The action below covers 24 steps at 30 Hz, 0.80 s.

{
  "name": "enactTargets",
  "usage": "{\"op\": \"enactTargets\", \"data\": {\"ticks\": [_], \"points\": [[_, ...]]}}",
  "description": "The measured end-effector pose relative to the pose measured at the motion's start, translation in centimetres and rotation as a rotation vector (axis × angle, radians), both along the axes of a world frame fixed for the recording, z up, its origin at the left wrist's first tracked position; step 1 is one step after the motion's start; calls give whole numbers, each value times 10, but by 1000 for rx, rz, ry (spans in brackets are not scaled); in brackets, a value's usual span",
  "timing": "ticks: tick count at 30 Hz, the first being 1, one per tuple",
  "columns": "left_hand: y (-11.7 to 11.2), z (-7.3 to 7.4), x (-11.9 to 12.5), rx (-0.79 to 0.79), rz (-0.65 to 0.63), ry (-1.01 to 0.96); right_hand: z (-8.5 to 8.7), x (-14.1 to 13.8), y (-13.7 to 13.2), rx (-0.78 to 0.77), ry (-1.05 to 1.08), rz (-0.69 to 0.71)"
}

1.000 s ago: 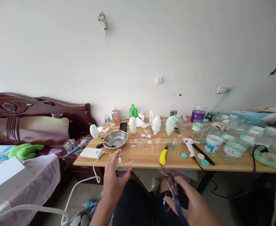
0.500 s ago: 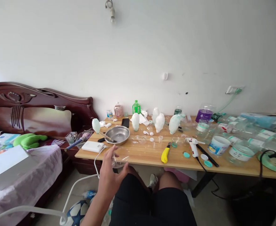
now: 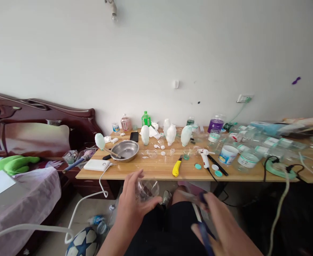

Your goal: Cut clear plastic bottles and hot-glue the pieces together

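Note:
My left hand is curled around a clear plastic cup-like piece, perhaps a cut bottle part, above my lap. On the right, my right hand grips a pair of scissors with dark blue handles, smeared by motion. A faint see-through shape shows near their tips; I cannot tell whether it is plastic or blurred blade. The scissors are apart from the plastic piece. Just beyond both hands, a yellow utility knife lies at the table's front edge.
On the wooden table stand a metal bowl, several white rounded forms, a glue gun and many clear bottles. A white power bank trails a cable on the left. A ball rests on the floor.
My right hand has come into view from the right with the scissors. My left hand, still holding the plastic piece, has shifted slightly right in view. The camera has turned right.

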<state>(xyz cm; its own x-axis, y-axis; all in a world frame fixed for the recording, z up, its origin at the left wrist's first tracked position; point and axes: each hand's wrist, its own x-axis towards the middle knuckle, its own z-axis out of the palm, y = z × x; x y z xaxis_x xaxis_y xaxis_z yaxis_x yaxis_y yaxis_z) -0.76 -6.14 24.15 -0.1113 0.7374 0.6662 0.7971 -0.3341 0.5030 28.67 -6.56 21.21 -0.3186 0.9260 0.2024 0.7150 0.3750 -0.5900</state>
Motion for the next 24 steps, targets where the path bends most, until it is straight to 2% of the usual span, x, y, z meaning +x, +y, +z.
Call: {"op": "enactTargets", "data": {"ticks": [3,6,10,14,21,24], "points": [[-10,4,8,-94,-140,-40,49,-41,9,-133,4,154],[-18,7,14,-128,-217,-39,72,-50,12,-171,-32,206],[-21,9,22,-100,-256,-77,76,-43,10,-141,-109,153],[-19,12,26,-111,-230,-166,76,-43,12,-131,-147,134],[-21,15,30,-204,-309,-547,69,-41,16,-116,-131,130],[-20,17,29,-236,-362,-652,67,-40,16,-113,-114,129]]}}
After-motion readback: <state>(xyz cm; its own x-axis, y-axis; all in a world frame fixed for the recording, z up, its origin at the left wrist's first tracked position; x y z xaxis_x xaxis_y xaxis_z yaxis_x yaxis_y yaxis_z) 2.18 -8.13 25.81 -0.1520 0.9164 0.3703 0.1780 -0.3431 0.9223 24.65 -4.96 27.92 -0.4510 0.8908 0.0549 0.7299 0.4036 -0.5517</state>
